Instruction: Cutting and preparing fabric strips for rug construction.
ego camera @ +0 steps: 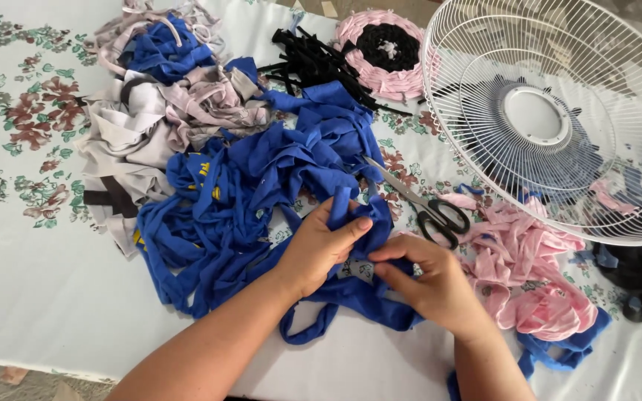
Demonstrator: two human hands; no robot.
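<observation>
Left hand (321,249) and right hand (429,278) both pinching a blue fabric strip (351,293), scissors (421,204) just beside.

A white cloth with a flower print (16,245) covers the table, and it's crowded. A big heap of blue fabric strips (261,186) sprawls across the middle, grey strips (135,134) piled just beside it at the far left. Black strips (313,63) lie near a round pink-and-black woven mat (384,48). Black-handled scissors (425,206) rest between the blue heap and the pink strips (529,275). A white fan grille (559,111) sits at the right.
</observation>
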